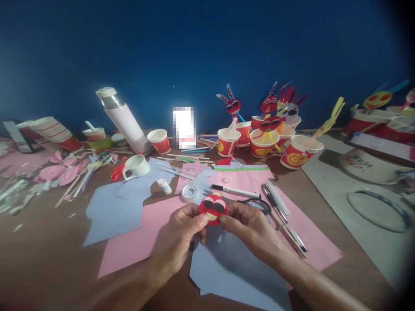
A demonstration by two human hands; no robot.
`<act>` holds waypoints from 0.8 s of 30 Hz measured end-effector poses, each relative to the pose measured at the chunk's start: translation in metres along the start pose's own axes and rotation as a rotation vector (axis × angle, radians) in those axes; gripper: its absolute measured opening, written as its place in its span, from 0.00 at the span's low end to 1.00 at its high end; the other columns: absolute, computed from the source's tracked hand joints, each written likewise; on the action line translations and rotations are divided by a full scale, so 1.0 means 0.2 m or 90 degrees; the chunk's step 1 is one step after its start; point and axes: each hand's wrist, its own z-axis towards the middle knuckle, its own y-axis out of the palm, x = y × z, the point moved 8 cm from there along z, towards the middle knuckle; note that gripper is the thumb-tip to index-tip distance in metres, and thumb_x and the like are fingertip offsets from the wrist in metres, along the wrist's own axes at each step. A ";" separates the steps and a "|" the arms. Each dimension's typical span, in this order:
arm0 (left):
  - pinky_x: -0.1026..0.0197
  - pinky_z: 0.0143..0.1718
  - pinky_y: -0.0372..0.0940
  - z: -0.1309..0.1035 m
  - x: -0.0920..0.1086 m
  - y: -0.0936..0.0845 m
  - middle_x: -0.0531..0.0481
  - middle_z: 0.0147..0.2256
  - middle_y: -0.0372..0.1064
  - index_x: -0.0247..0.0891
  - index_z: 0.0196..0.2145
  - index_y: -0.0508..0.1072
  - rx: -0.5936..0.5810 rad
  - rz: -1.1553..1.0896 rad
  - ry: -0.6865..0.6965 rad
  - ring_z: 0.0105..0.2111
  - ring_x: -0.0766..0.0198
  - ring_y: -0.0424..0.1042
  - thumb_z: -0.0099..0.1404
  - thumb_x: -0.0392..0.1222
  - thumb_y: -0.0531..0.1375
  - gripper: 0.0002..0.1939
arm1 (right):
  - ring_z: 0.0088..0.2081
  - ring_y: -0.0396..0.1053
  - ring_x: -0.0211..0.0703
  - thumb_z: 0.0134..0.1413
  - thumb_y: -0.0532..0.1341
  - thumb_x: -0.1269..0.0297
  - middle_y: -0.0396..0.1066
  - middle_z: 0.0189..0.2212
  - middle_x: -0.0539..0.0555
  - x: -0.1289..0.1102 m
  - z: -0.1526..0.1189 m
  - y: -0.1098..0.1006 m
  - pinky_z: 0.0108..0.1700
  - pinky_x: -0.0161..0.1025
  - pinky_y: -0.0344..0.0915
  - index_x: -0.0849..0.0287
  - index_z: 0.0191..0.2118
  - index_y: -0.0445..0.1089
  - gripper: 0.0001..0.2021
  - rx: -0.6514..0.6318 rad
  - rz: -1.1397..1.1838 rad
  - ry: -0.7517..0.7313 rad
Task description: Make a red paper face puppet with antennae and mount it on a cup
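Observation:
Between my two hands is a small red paper face (pixel 214 208) with black-and-pink eyes and a yellow mouth. My left hand (pixel 184 226) pinches its left edge, thumb on the front near the mouth. Its right edge is pinched by my right hand (pixel 248 224). Beneath them lie blue paper (pixel 233 272) and pink paper (pixel 129 250). Black-handled scissors (pixel 267 206) rest just behind my right hand, beside a marker (pixel 235 191). A roll of clear tape (pixel 189 192) and a small white bottle (pixel 164 186) lie beyond my left hand.
Several red-and-white paper cups (pixel 264 142) with paper-face figures stand at the back right. A white flask (pixel 126 123), a mug (pixel 136 166) and stacked cups (pixel 53 131) are at the back left. Paper scraps (pixel 61 172) litter the left side. Pens (pixel 285 216) lie right.

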 end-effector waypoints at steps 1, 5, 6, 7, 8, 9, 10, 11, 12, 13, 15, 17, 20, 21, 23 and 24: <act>0.68 0.25 0.57 0.00 0.00 -0.01 0.56 0.21 0.65 0.37 0.34 0.72 0.007 0.002 0.000 0.20 0.71 0.61 0.61 0.46 0.63 0.10 | 0.22 0.56 0.34 0.51 0.60 0.58 0.61 0.19 0.46 0.00 0.00 0.00 0.25 0.33 0.52 0.59 0.24 0.65 0.11 -0.003 0.000 0.001; 0.67 0.25 0.57 0.00 0.00 -0.01 0.55 0.22 0.65 0.36 0.33 0.71 0.008 0.015 0.015 0.21 0.71 0.61 0.61 0.46 0.63 0.10 | 0.24 0.59 0.35 0.53 0.59 0.57 0.64 0.21 0.48 0.01 -0.01 0.02 0.27 0.33 0.54 0.60 0.26 0.67 0.11 -0.025 0.028 0.005; 0.66 0.26 0.57 0.00 0.00 -0.01 0.55 0.22 0.66 0.36 0.33 0.71 0.009 0.018 0.018 0.21 0.71 0.61 0.61 0.47 0.63 0.10 | 0.24 0.59 0.36 0.53 0.59 0.57 0.65 0.22 0.48 0.01 -0.01 0.02 0.27 0.33 0.55 0.60 0.27 0.68 0.12 -0.031 0.037 0.003; 0.66 0.26 0.57 0.00 0.00 -0.01 0.54 0.22 0.66 0.36 0.33 0.72 0.008 0.020 0.021 0.21 0.70 0.62 0.61 0.47 0.63 0.11 | 0.25 0.60 0.36 0.52 0.60 0.56 0.66 0.23 0.49 0.00 -0.01 0.03 0.27 0.33 0.56 0.60 0.27 0.68 0.12 -0.038 0.044 -0.001; 0.66 0.26 0.57 0.00 0.00 -0.01 0.54 0.22 0.66 0.35 0.32 0.72 0.008 0.022 0.024 0.21 0.70 0.62 0.61 0.47 0.63 0.11 | 0.26 0.61 0.37 0.52 0.60 0.55 0.67 0.23 0.49 0.00 -0.01 0.03 0.28 0.34 0.56 0.60 0.27 0.69 0.13 -0.043 0.047 -0.005; 0.66 0.26 0.57 0.00 0.00 0.00 0.53 0.22 0.67 0.35 0.32 0.72 0.006 0.023 0.027 0.21 0.70 0.62 0.61 0.47 0.63 0.11 | 0.26 0.61 0.37 0.52 0.60 0.55 0.67 0.24 0.50 -0.01 -0.01 0.04 0.28 0.34 0.56 0.60 0.27 0.69 0.13 -0.047 0.045 -0.006; 0.66 0.25 0.57 0.00 0.01 0.00 0.53 0.22 0.67 0.35 0.32 0.72 0.003 0.023 0.029 0.21 0.70 0.62 0.60 0.46 0.63 0.11 | 0.26 0.61 0.38 0.52 0.60 0.55 0.67 0.23 0.49 -0.01 -0.01 0.04 0.28 0.34 0.56 0.60 0.27 0.69 0.13 -0.048 0.039 -0.006; 0.66 0.25 0.57 0.00 0.01 0.01 0.53 0.21 0.67 0.34 0.32 0.73 -0.001 0.022 0.030 0.21 0.70 0.62 0.60 0.46 0.64 0.11 | 0.26 0.61 0.38 0.52 0.59 0.55 0.66 0.23 0.49 -0.01 -0.01 0.05 0.28 0.34 0.56 0.60 0.27 0.69 0.13 -0.048 0.031 -0.006; 0.67 0.25 0.57 0.00 0.01 0.02 0.53 0.20 0.67 0.34 0.32 0.73 -0.005 0.020 0.030 0.21 0.70 0.62 0.60 0.47 0.64 0.11 | 0.26 0.60 0.37 0.52 0.59 0.56 0.66 0.23 0.49 -0.01 -0.01 0.05 0.29 0.34 0.56 0.60 0.26 0.70 0.12 -0.046 0.025 -0.005; 0.67 0.24 0.57 0.00 0.01 0.02 0.53 0.20 0.66 0.34 0.31 0.73 -0.007 0.017 0.027 0.21 0.70 0.62 0.59 0.47 0.64 0.12 | 0.26 0.60 0.37 0.52 0.59 0.57 0.65 0.23 0.49 -0.01 -0.01 0.05 0.29 0.34 0.56 0.60 0.26 0.70 0.11 -0.043 0.021 -0.004; 0.67 0.24 0.57 -0.01 0.01 0.03 0.53 0.19 0.66 0.34 0.30 0.73 -0.013 0.013 0.019 0.21 0.70 0.63 0.59 0.47 0.65 0.12 | 0.26 0.59 0.36 0.51 0.59 0.59 0.65 0.22 0.48 -0.01 -0.01 0.04 0.29 0.34 0.56 0.60 0.26 0.69 0.10 -0.041 0.031 0.001; 0.67 0.24 0.57 -0.01 0.01 0.04 0.52 0.21 0.68 0.34 0.31 0.74 -0.019 0.012 0.018 0.21 0.70 0.63 0.59 0.48 0.65 0.12 | 0.25 0.58 0.36 0.50 0.59 0.59 0.64 0.22 0.48 -0.01 -0.01 0.04 0.28 0.33 0.56 0.60 0.24 0.68 0.11 -0.044 0.048 0.010; 0.67 0.25 0.58 -0.01 0.02 0.05 0.53 0.21 0.68 0.35 0.33 0.74 -0.037 0.012 0.025 0.21 0.71 0.63 0.60 0.48 0.64 0.13 | 0.24 0.57 0.36 0.48 0.60 0.57 0.63 0.21 0.48 -0.02 -0.01 0.03 0.27 0.33 0.57 0.60 0.22 0.67 0.12 -0.039 0.077 0.018; 0.67 0.25 0.58 -0.01 0.02 0.05 0.53 0.21 0.67 0.35 0.34 0.74 -0.043 0.013 0.026 0.21 0.70 0.64 0.60 0.49 0.64 0.13 | 0.24 0.58 0.36 0.48 0.60 0.56 0.64 0.21 0.49 -0.02 0.00 0.03 0.28 0.33 0.57 0.60 0.22 0.67 0.13 -0.036 0.087 0.018; 0.67 0.25 0.58 -0.01 0.02 0.05 0.54 0.21 0.67 0.35 0.35 0.74 -0.052 0.021 0.027 0.22 0.69 0.65 0.60 0.49 0.64 0.13 | 0.25 0.58 0.36 0.47 0.61 0.56 0.65 0.21 0.49 -0.02 0.00 0.02 0.28 0.33 0.58 0.60 0.22 0.68 0.12 -0.031 0.102 0.020; 0.66 0.24 0.58 -0.01 0.02 0.05 0.53 0.21 0.67 0.35 0.35 0.74 -0.051 0.028 0.028 0.22 0.69 0.65 0.61 0.49 0.63 0.13 | 0.25 0.58 0.36 0.47 0.62 0.56 0.65 0.21 0.49 -0.02 0.00 0.02 0.28 0.33 0.58 0.60 0.23 0.69 0.12 -0.028 0.106 0.023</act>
